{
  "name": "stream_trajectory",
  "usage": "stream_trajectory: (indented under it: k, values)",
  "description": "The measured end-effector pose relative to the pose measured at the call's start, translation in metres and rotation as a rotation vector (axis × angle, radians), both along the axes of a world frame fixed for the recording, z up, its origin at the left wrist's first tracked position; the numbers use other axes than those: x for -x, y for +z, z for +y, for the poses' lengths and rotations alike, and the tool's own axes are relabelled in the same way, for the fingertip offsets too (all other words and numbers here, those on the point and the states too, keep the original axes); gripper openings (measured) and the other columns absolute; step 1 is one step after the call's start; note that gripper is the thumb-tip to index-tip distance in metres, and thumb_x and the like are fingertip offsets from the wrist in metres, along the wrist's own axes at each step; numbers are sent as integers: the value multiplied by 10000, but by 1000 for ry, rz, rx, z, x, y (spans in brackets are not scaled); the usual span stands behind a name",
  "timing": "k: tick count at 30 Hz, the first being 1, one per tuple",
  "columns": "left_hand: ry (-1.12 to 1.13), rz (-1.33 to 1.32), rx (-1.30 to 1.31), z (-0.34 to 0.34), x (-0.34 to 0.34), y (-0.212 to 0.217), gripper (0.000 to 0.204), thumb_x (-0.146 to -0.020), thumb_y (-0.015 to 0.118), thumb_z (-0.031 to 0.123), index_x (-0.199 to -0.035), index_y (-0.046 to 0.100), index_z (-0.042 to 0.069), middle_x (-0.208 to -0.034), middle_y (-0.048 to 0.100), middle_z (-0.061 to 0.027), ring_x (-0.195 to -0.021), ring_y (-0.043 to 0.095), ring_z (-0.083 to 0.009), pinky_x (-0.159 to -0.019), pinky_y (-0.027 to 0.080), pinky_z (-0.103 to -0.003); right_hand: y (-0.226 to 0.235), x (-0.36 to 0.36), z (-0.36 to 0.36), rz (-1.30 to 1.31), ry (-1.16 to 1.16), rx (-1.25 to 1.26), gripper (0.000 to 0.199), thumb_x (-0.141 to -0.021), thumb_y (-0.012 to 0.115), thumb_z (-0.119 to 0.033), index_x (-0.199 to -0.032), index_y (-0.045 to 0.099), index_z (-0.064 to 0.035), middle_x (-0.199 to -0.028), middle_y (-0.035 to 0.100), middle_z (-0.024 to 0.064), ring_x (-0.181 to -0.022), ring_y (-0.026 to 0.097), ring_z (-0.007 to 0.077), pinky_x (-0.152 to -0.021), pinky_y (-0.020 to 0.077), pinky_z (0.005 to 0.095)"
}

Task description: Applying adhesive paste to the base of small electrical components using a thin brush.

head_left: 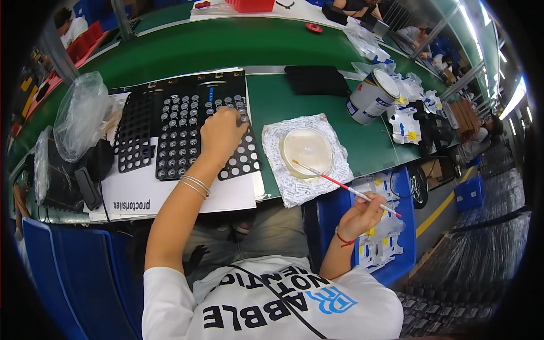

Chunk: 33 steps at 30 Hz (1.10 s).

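"Left of centre on the green surface (pixel 266 97), what's set out?"

"A black tray (pixel 170 178) of round pieces (pixel 182 153), then a second tray (pixel 258 162) under the left hand (pixel 222 136). Its fingers bend low, perhaps to steady something; whether they pinch anything, I cannot tell."

"Farther right?"

"A pale dish (pixel 309 130) on printed paper (pixel 283 190), likely to catch drips. The right hand's (pixel 362 214) fingers clamp a thin brush (pixel 340 184) well back, probably so they're clear of the dish under its tip."
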<state>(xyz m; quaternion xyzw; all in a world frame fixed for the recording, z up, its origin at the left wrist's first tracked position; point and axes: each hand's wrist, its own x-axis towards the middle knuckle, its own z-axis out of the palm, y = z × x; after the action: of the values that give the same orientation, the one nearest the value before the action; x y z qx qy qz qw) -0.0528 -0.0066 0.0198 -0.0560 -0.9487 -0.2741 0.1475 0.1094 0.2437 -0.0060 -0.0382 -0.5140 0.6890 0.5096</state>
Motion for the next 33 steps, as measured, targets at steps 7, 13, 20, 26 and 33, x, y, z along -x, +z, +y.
stream_trajectory:
  k: [7, 13, 20, 26, 33]
  values:
    - [-114, 91, -66, -3, -25, 13, 231, -610, 695, 169, -727, 536, 50, -761, 549, -57, -654, 573, -244, -574, 461, -355, -7, 1, 8, -140, -230, -384, 191, -903, 427, -150, -798, 482, 0, -735, 495, 60, -592, 441, 106, -577, 363, 225]
    - [-337, 233, -219, -19, -73, 14, 234, -563, 676, 45, -729, 511, 45, -686, 529, -48, -592, 523, -196, -539, 445, -305, -2, 0, 4, -143, -198, -463, 227, -899, 426, -180, -766, 480, -5, -676, 493, 68, -564, 436, 120, -547, 357, 228]
    - [-274, 85, -530, -30, -117, 8, 210, -584, 671, 4, -745, 537, 20, -785, 602, -34, -576, 466, -93, -525, 407, -205, 0, 4, 5, -56, -29, -53, 226, -910, 424, -203, -768, 481, -36, -684, 468, 36, -587, 424, 96, -555, 354, 206]
    - [-306, -185, -1089, -32, -124, -8, 269, -608, 677, -33, -758, 467, 42, -868, 572, -44, -661, 398, -53, -597, 356, -177, 13, 1, -13, 64, 315, 231, 217, -899, 467, -238, -780, 504, -61, -694, 487, 22, -622, 428, 76, -583, 373, 180]
    - [-302, -91, -1114, -38, -126, -8, 271, -606, 677, -26, -750, 461, 54, -884, 600, -64, -671, 425, -51, -622, 357, -185, 7, 2, -28, 68, 458, 311, 200, -909, 445, -218, -802, 501, -58, -706, 499, 12, -632, 443, 83, -603, 390, 202]
